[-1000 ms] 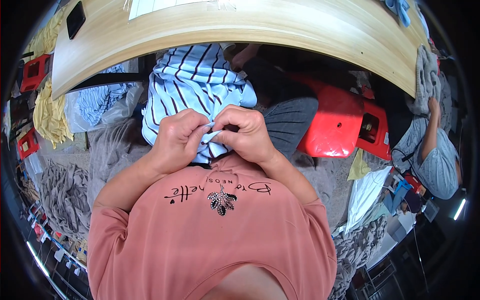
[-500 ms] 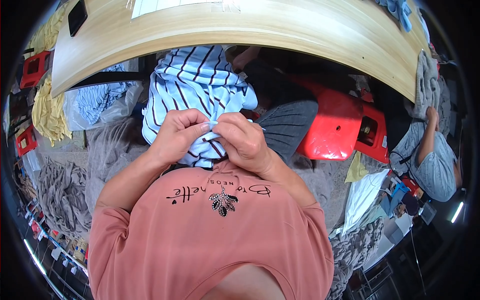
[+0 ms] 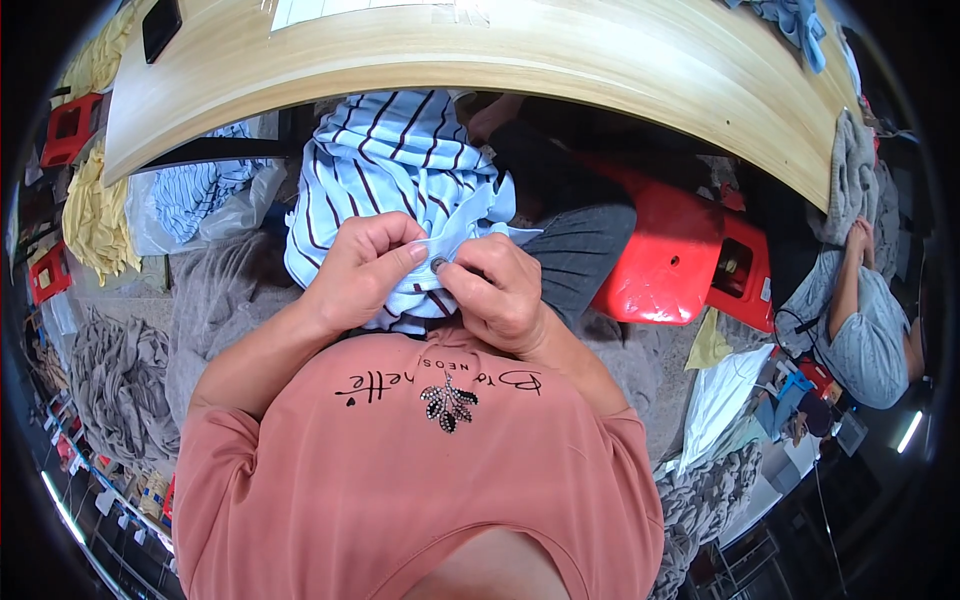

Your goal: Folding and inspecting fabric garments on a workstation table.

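Note:
A light blue knit garment with dark stripes lies bunched over my lap, under the table's edge. My left hand is closed on the garment's plain light blue band, pinching its edge between thumb and forefinger. Beside it, my right hand is closed, with thumb and fingertips on the same band. A small dark round button shows at the right fingertips. One loose end of the band sticks out to the right, over my dark trouser leg.
Ahead curves a wooden table bearing a phone and a paper sheet. Red plastic stools stand at the right. Grey knit piles and yellow garments lie at the left. Another person sits at far right, hands on grey knitwear.
My right hand has shifted slightly right and down, turning its knuckles. The button and more of the band have come into sight between my hands.

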